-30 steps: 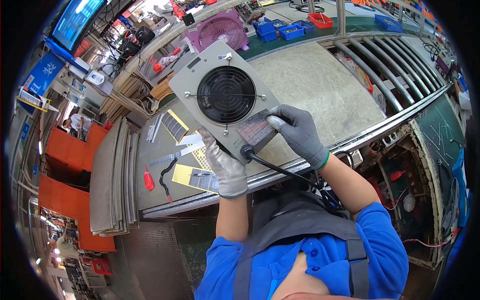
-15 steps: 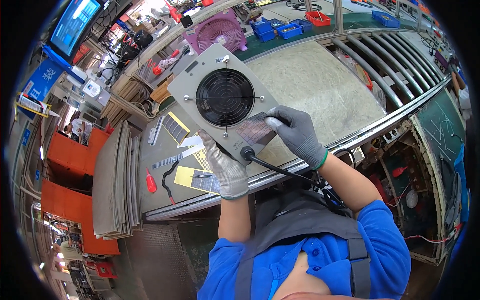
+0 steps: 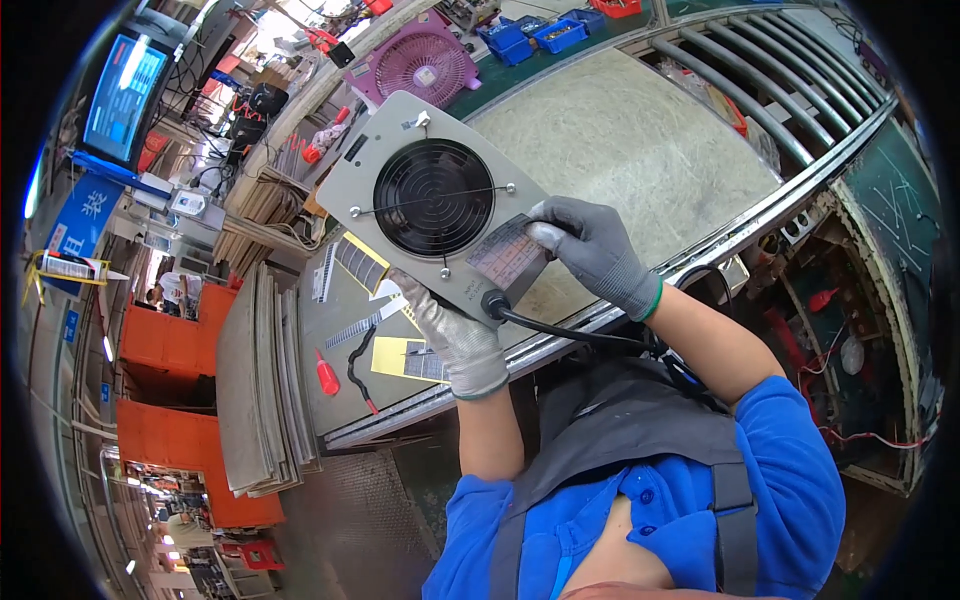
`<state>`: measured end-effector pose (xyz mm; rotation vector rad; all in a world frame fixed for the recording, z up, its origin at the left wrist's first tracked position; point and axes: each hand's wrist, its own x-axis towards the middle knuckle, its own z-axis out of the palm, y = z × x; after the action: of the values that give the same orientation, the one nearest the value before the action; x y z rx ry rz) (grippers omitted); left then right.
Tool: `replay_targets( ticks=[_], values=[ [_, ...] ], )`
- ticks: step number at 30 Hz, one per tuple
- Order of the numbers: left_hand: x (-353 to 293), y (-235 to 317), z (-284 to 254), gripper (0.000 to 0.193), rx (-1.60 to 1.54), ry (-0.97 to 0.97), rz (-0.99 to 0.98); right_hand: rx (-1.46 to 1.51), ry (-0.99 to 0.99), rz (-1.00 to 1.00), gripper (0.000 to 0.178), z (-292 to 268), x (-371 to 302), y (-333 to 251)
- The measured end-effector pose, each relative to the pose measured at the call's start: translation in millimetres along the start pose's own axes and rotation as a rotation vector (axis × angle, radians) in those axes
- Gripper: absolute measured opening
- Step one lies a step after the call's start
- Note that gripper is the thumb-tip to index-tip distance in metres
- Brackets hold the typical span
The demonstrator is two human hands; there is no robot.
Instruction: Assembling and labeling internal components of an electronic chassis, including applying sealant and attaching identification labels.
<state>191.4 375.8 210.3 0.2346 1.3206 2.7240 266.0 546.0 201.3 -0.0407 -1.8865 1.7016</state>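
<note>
One printed label (image 3: 503, 255) has its right end pinched by the right hand (image 3: 602, 258); left hand (image 3: 458, 335), closure unclear, touches fan panel (image 3: 362, 182).

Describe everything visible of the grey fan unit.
The unit has a flat grey face, apparently metal, with a round black fan behind a ring guard and a dark rectangle near one corner. A black cord leaves its lower end. It is held askew over the bench, fan toward the camera; whether it rests there is hidden. The left hand holds its lower left edge; the right hand pinches a label's corner.
</note>
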Motion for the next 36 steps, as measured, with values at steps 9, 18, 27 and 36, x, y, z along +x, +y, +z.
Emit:
replay_targets(
  ticks=[9, 18, 27, 36],
  values=[
    [4.2, -4.6, -8.8, 0.061, 0.002, -0.071, 0.108, -0.110, 0.008, -0.059, 0.020, 4.1, -1.1, -2.4],
    [-1.6, -4.4, -6.1, 0.052, 0.077, -0.090, 0.074, -0.171, 0.060, -0.070, 0.020, 5.2, -3.0, -4.3],
    [-2.3, -7.9, -4.6, 0.056, 0.136, -0.044, 0.110, -0.279, 0.091, -0.165, 0.022, 5.8, -3.5, -1.6],
    [-5.9, -6.1, -5.4, 0.058, -0.065, -0.200, 0.032, -0.704, 0.044, -0.062, 0.028, 7.0, 6.7, -28.5]
  ],
)
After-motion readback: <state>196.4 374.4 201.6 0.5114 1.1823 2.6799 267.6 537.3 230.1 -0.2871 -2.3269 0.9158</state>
